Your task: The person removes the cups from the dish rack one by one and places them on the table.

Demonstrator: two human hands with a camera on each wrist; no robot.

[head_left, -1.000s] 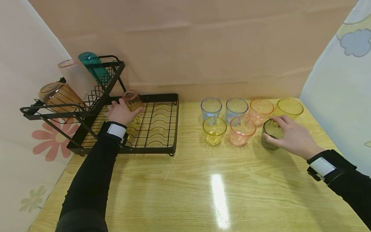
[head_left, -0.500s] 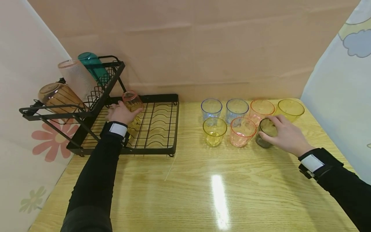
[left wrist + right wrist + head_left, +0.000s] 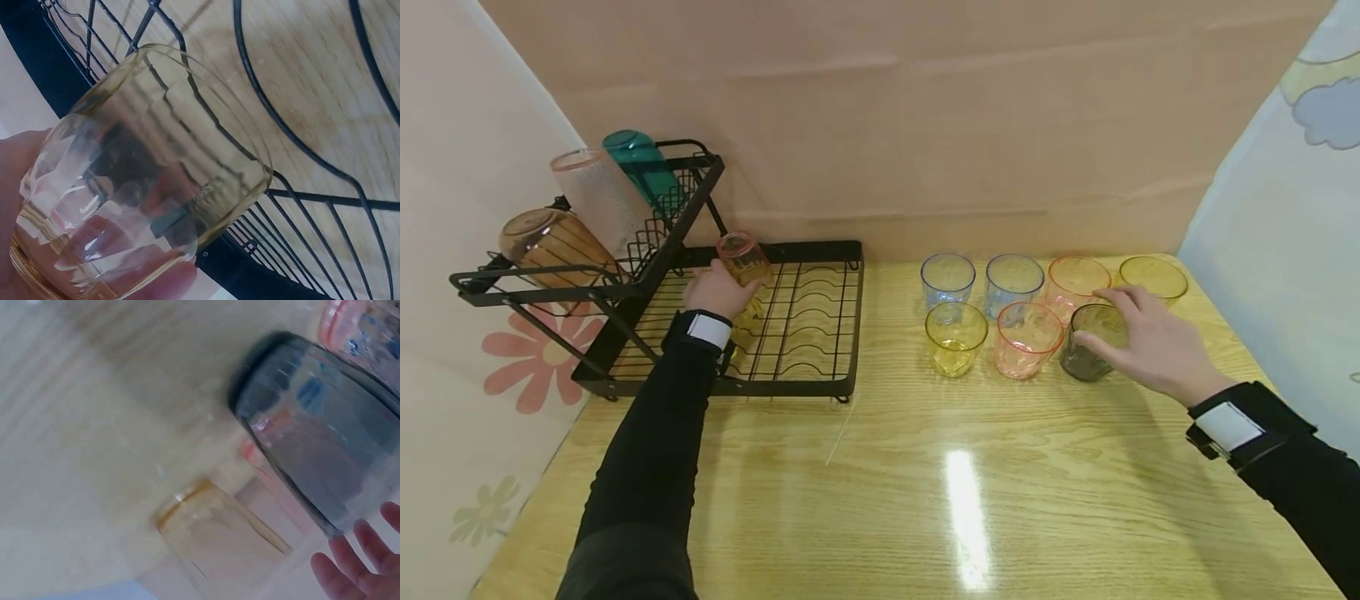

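My left hand [image 3: 718,293] is inside the black dish rack [image 3: 844,390], gripping a yellowish drinking glass [image 3: 219,137]. Its mouth faces the rack wires in the left wrist view, with fingers around its base. Past the thumb in the head view shows a pinkish upturned glass base [image 3: 737,243]. On the table, a grey glass [image 3: 1081,362] stands upright beside a pink glass [image 3: 1026,354]. My right hand [image 3: 1157,346] hovers at the grey glass's right side, thumb and fingers spread. Separate, loosely bent fingertips [image 3: 340,550] appear by its rim in the right wrist view.
Two blue glasses [image 3: 946,279], another pink glass [image 3: 1077,279] and a yellow glass [image 3: 1153,279] form the back row. A second yellow glass [image 3: 955,342] stands in front. The rack's upper tier holds a brown glass [image 3: 553,246], a clear glass [image 3: 598,196] and a teal glass [image 3: 640,167].
The right hand slid the grey glass left toward the pink glass, then loosened and drew back to the right. The left hand stays at the rack almost unmoved.
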